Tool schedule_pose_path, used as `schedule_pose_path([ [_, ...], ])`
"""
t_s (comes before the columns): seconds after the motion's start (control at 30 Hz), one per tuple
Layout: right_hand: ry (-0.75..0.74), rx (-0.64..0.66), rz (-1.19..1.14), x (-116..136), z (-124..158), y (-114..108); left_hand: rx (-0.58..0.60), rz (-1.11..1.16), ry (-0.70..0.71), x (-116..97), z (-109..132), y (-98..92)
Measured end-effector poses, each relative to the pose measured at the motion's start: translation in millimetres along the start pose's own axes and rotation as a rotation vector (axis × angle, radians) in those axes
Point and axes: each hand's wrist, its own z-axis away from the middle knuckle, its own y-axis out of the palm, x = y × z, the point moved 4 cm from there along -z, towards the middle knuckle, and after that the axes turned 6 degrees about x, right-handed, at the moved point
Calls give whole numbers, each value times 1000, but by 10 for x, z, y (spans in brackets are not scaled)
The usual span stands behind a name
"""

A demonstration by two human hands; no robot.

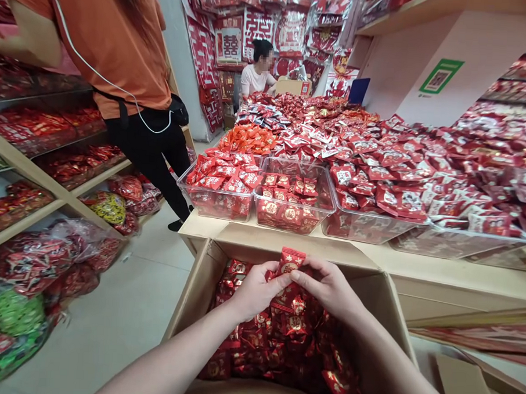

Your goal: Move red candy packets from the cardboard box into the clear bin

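Evidently, a small red packet [291,259] was being pinched by the thumbs and fingers of the left hand [257,287] and the right hand [329,284], its printed face turned up, above the carton [378,295]. Whether another packet just below it was also gripped could not be told. For good handling, it was judged, a light hold near the edges was wanted, so that the wrapper was not creased or torn and the print was left uncovered. Below the hands, loose packets [294,325] of similar look were heaped, among which a dropped one could easily be lost. Beyond the carton, clear bins were lined along the bench [227,227], one bin [295,203] being stocked with similar gold-marked packets. Any forward reach was likely to be hampered by the carton's far wall and the bin rims. At the left, the aisle was partly blocked by a standing person in an orange shirt [117,45].
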Motion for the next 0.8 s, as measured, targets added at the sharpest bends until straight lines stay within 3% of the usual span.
schedule_pose_path([
  [0.1, 17, -54, -114, 23, 5, 4, -18, -8, -10, 13, 9, -8],
  [0.3, 81, -287, -563, -51, 17, -101, -68, -38, -75, 37, 22, -29],
  [0.47, 46, -368, -544, 7, -47, -389, -97, -175, -52, -25, 55, -39],
  [0.63, -124, -488, -367, 312, -445, -938, -123, -215, -77, -6, 75, -84],
  [0.8, 13, -392, -442, 280, -947, -1132, -149, -210, -85, -35, 77, -119],
])
